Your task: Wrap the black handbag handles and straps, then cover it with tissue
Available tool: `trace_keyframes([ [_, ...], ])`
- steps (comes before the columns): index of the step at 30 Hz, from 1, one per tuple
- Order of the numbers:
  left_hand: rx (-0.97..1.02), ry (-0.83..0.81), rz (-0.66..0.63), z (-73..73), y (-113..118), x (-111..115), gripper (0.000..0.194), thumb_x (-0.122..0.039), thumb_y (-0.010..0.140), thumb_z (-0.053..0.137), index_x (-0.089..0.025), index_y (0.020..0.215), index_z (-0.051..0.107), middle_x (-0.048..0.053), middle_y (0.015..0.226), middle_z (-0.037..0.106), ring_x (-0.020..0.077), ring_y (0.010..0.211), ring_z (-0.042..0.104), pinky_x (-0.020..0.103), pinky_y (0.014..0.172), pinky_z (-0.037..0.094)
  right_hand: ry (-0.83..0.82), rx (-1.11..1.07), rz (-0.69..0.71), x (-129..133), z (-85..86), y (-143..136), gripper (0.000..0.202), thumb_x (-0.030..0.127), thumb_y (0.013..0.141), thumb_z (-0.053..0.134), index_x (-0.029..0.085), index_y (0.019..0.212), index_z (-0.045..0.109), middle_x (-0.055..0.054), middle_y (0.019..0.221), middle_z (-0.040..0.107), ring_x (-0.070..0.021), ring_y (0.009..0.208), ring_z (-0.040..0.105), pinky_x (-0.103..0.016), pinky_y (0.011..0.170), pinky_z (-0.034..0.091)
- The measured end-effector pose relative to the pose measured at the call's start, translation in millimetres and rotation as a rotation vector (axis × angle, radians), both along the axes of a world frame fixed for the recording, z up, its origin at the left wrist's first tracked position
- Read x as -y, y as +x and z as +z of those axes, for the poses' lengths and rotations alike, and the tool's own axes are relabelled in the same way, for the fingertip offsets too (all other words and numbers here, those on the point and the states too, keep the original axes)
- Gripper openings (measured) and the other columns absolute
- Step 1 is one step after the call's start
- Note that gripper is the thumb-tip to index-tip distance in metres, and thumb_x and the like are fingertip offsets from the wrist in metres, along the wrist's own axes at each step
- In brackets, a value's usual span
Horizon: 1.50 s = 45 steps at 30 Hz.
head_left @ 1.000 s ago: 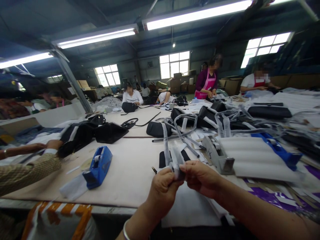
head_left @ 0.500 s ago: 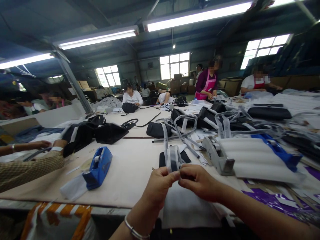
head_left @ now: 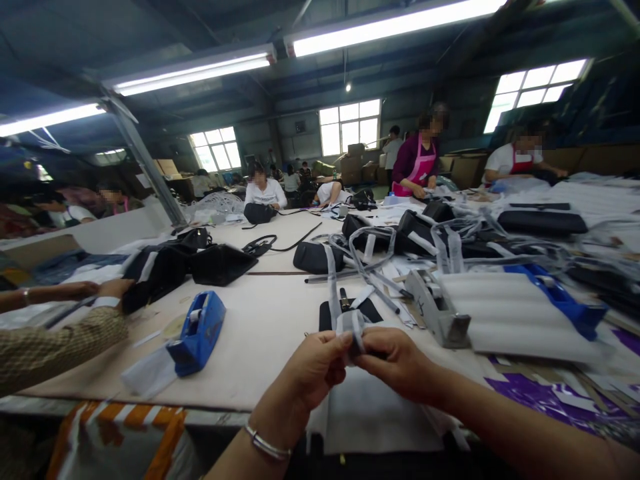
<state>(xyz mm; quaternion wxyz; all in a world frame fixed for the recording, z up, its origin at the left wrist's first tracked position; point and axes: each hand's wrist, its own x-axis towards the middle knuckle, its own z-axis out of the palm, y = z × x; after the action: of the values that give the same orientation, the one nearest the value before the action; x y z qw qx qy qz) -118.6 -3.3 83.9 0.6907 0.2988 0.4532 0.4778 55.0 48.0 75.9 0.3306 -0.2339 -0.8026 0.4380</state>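
Both of my hands meet near the front edge of the table, around a dark strap wrapped in whitish translucent film (head_left: pixel 349 323). My left hand (head_left: pixel 311 367) pinches its left side between thumb and curled fingers. On the other side, my right hand (head_left: pixel 395 360) is closed on the same wrapped strap, its fingertips partly hidden. One wrapped length (head_left: pixel 332 277) runs up and away from the hands. Just behind them lies a black bag (head_left: pixel 370 309) with a small dark metal clasp (head_left: pixel 344 299). Below my hands a white foam sheet (head_left: pixel 380 417) hangs toward me.
A blue tape dispenser (head_left: pixel 200 333) stands left, a grey one (head_left: pixel 440 313) right. Another blue dispenser (head_left: pixel 557 297) rests by white foam sheets (head_left: pixel 505 313). Black bags (head_left: pixel 317 257) and wrapped straps crowd the back. A co-worker's sleeved arm (head_left: pixel 65 340) reaches in from the left.
The wrapped strap loop has dropped and folded smaller between my hands, uncovering the clasp behind it. My left fingers have curled in more and shifted slightly left. The co-worker's hand at left has moved slightly.
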Motion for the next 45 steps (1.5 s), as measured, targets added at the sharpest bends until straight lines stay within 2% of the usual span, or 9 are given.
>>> trace_keyframes([
  [4,0.014,-0.007,0.085,-1.9,4,-5,0.043,-0.041,0.055,0.089,-0.013,0.072,0.061,-0.008,0.053,0.041,0.0036,0.047,0.026,0.021,0.049,0.015,0.149,0.052,0.007,-6,-4.8,5,0.028,0.028,0.086,0.059,0.017,0.062,0.052,-0.001,0.07,0.051,-0.0122,0.065,0.045,-0.028,0.062,0.033],
  [10,-0.425,0.246,-0.072,-3.8,11,-1,0.022,-0.033,0.072,0.072,-0.011,0.074,0.073,-0.001,0.061,0.055,0.01,0.06,0.041,0.025,0.06,0.03,-1.025,-0.05,0.053,-19,-6.9,11,0.037,0.051,0.082,0.061,0.018,0.069,0.048,0.008,0.055,0.035,-0.0048,0.044,0.018,-0.02,0.042,0.012],
  [13,-0.611,0.292,-0.105,-8.4,15,-4,0.017,-0.027,0.075,0.066,-0.013,0.067,0.069,-0.001,0.061,0.055,0.0124,0.064,0.045,0.026,0.063,0.032,-1.242,-0.143,-0.141,-18,-7.6,5,0.028,0.035,0.074,0.067,0.02,0.067,0.044,0.011,0.049,0.028,-0.0044,0.042,0.014,-0.019,0.041,0.008],
  [17,-0.667,0.232,-0.087,-9.3,13,-21,0.029,-0.033,0.074,0.07,-0.015,0.056,0.056,-0.005,0.055,0.043,0.0095,0.057,0.037,0.025,0.055,0.026,-1.086,-0.194,-0.234,-23,-3.0,2,0.027,0.03,0.068,0.068,0.02,0.063,0.044,0.011,0.046,0.029,-0.0043,0.041,0.016,-0.021,0.041,0.008],
  [21,-0.183,-0.027,-0.119,-8.0,3,-56,0.046,-0.054,0.063,0.08,-0.017,0.064,0.053,-0.008,0.053,0.037,0.0061,0.049,0.03,0.022,0.05,0.024,-0.551,-0.027,-0.178,-48,-5.5,6,0.027,0.035,0.072,0.067,0.018,0.058,0.051,0.008,0.048,0.035,-0.0069,0.046,0.028,-0.024,0.045,0.019],
  [26,-0.132,-0.066,-0.062,-25.7,3,-95,0.048,-0.046,0.052,0.087,-0.016,0.072,0.055,-0.007,0.057,0.042,0.0045,0.049,0.032,0.018,0.05,0.026,0.008,0.09,-0.082,-81,-30.8,10,0.026,0.022,0.077,0.063,0.017,0.054,0.053,0.003,0.06,0.048,-0.0115,0.062,0.043,-0.026,0.062,0.032],
  [33,-0.354,0.088,0.013,-53.6,11,-89,0.026,-0.037,0.065,0.078,-0.015,0.07,0.066,-0.005,0.056,0.045,0.008,0.052,0.034,0.023,0.052,0.025,-0.641,0.074,-0.021,-98,-48.5,16,0.029,0.036,0.076,0.071,0.016,0.061,0.057,0.004,0.057,0.046,-0.0081,0.052,0.036,-0.02,0.047,0.029],
  [39,-0.543,0.247,-0.007,-55.0,17,-81,0.011,-0.017,0.065,0.074,-0.017,0.059,0.065,-0.001,0.074,0.056,0.0141,0.079,0.046,0.024,0.072,0.035,-0.932,0.035,-0.133,-112,-58.5,1,0.034,0.048,0.084,0.058,0.02,0.068,0.044,0.009,0.051,0.035,-0.0047,0.038,0.018,-0.016,0.035,0.014],
  [45,-0.473,-0.034,-0.187,-46.5,4,-88,0.039,-0.051,0.068,0.076,-0.016,0.074,0.06,-0.006,0.06,0.046,0.0087,0.053,0.039,0.022,0.051,0.03,-0.947,-0.053,-0.214,-95,-60.0,-7,0.039,0.046,0.073,0.071,0.021,0.066,0.041,0.012,0.046,0.029,-0.0041,0.039,0.02,-0.019,0.038,0.011],
])
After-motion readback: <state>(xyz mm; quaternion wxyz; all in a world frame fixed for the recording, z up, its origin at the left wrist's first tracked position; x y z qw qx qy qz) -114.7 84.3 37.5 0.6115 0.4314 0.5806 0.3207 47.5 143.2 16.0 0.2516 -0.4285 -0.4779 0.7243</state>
